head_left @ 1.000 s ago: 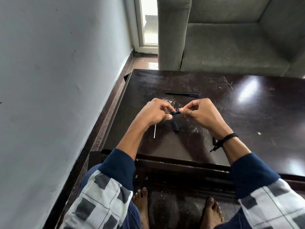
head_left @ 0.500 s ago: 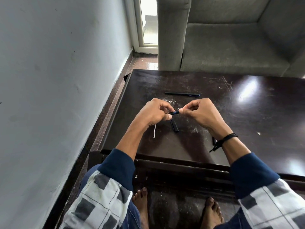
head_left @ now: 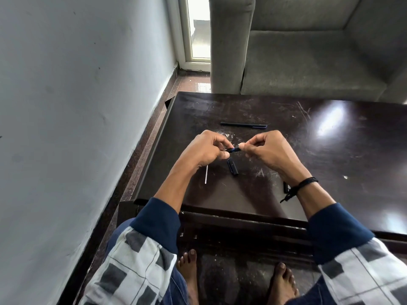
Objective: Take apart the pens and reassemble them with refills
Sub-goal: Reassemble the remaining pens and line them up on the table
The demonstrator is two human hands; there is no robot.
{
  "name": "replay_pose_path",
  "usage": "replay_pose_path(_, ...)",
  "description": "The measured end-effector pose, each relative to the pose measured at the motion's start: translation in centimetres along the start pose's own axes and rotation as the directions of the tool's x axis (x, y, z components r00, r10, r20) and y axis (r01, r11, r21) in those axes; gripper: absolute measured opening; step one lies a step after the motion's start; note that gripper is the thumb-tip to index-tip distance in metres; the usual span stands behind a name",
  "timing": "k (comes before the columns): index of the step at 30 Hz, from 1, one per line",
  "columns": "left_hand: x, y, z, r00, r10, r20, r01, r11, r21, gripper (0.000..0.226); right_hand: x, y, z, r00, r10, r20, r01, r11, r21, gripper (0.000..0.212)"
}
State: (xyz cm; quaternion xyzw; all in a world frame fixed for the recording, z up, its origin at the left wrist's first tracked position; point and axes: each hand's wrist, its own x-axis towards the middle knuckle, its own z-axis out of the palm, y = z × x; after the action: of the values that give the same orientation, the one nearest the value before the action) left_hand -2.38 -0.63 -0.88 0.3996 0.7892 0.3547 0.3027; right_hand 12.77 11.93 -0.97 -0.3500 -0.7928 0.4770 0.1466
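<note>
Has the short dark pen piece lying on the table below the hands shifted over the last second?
No. The short dark pen piece lies at the same place and angle relative to the white refill and the whole pen.

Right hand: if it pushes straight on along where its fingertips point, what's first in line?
Probably the left hand: the right hand points leftward along the short pen piece both pinch, and the left fingertips sit at its other end. Height looks matched.

Two hands: left hand [head_left: 203,149], right hand [head_left: 269,150]. One desk [head_left: 334,168], one whole pen [head_left: 243,125], one refill [head_left: 206,175]. Three pen parts: held part [head_left: 234,149], middle part [head_left: 233,166], wrist-side part [head_left: 286,187].
</note>
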Motion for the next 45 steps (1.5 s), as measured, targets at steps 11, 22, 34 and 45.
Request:
replay_pose_path(11, -0.04, 0.06, -0.01, 1.000, 0.005, 0.001, -0.005, 1.000, 0.013, 0.022, 0.12, 0.10, -0.11, 1.000, -0.010, -0.007, 0.010, 1.000, 0.008, 0.019)
replay_pose_path(22, 0.05, -0.08, -0.10, 1.000, -0.001, -0.014, 0.001, 1.000, 0.003, 0.023, 0.17, 0.04, -0.20, 1.000, -0.025, 0.007, 0.025, 1.000, 0.001, 0.015)
replay_pose_path(34, -0.06, 0.04, -0.13, 1.000, -0.010, -0.019, 0.010, 1.000, 0.007, 0.023, 0.36, 0.41, -0.29, 0.999, -0.039, 0.004, 0.039, 0.999, 0.006, 0.016)
replay_pose_path(45, -0.26, 0.23, -0.23, 1.000, -0.012, -0.026, 0.012, 1.000, 0.002, 0.023, 0.23, 0.29, -0.32, 0.999, -0.053, -0.012, 0.053, 0.998, -0.028, 0.018)
